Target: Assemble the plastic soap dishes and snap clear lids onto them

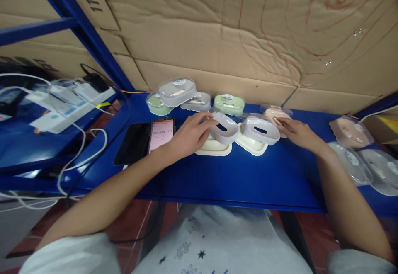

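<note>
My left hand (pixel 189 135) grips a white slotted soap-dish insert (pixel 224 127), tilted over a cream oval base (pixel 214 148) on the blue table (pixel 236 178). My right hand (pixel 295 133) touches the right edge of a second white slotted insert (pixel 261 129), which sits tilted on another cream base (pixel 251 144). A pink dish part (pixel 273 113) lies just behind my right fingers.
Finished soap boxes with clear lids stand at the back: grey (pixel 177 91), green (pixel 229 104) and others. A pink box (pixel 350 131) and clear lids (pixel 351 162) lie at right. A phone showing a timer (pixel 161 135) and a dark phone (pixel 133 143) lie at left, with cables and a power strip (pixel 71 104).
</note>
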`<state>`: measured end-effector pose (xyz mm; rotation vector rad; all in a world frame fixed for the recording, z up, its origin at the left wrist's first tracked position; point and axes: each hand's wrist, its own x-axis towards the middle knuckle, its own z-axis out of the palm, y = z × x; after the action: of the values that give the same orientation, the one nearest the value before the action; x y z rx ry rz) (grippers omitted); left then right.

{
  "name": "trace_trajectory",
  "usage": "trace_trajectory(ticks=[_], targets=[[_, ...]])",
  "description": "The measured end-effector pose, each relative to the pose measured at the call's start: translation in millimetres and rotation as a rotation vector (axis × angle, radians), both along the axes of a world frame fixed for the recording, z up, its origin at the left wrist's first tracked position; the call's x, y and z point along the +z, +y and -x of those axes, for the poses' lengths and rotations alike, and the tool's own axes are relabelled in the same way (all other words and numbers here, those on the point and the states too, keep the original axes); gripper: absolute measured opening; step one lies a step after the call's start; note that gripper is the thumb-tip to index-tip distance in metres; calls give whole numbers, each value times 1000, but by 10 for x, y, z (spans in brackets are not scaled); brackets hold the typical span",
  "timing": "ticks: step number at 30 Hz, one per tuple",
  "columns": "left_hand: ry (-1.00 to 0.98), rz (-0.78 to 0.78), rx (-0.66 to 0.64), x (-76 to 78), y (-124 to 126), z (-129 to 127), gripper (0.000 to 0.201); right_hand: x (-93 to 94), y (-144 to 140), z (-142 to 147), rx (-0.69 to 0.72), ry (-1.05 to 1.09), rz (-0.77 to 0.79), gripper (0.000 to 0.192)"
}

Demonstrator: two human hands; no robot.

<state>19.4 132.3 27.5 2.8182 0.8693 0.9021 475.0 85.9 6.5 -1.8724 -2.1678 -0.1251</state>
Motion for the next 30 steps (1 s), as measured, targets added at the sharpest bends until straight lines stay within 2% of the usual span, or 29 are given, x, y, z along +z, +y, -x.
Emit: trace_trajectory(ticks=[3, 6, 10, 13, 16, 18, 19, 21, 23, 26, 30], targets=[[-105, 22, 29, 40, 57, 32, 37, -20, -8, -14, -43, -26, 33, 46], [-80, -13, 181, 69, 131, 64, 34, 0, 1, 41, -97, -37, 21, 49], [-99, -89, 396, 84, 307, 175, 34, 134, -41, 149, -164, -24, 27, 50], [-149, -113, 545, 47, 521, 325, 49, 273, -124, 273, -177, -33, -27, 49], [-149, -37, 625, -34, 747, 474, 68, 420, -123, 459, -179, -45, -138, 56], [-157, 12, 627, -85, 864, 550, 70, 510, 4, 618, -122, -39, -195, 55], [-173, 24, 618, -102, 907, 579, 68, 547, 114, 708, -50, -30, -197, 51], [-223, 36, 593, -114, 956, 618, 63, 591, 403, 902, 154, -2, -137, 41], [-278, 51, 560, -98, 960, 629, 60, 587, 727, 1103, 337, 28, -15, 44], [-340, 84, 478, -53, 902, 589, 56, 514, 1103, 1348, 289, -23, 137, 62], [-369, 115, 375, -30, 791, 472, 53, 490, 1224, 1397, 276, -57, 182, 62]])
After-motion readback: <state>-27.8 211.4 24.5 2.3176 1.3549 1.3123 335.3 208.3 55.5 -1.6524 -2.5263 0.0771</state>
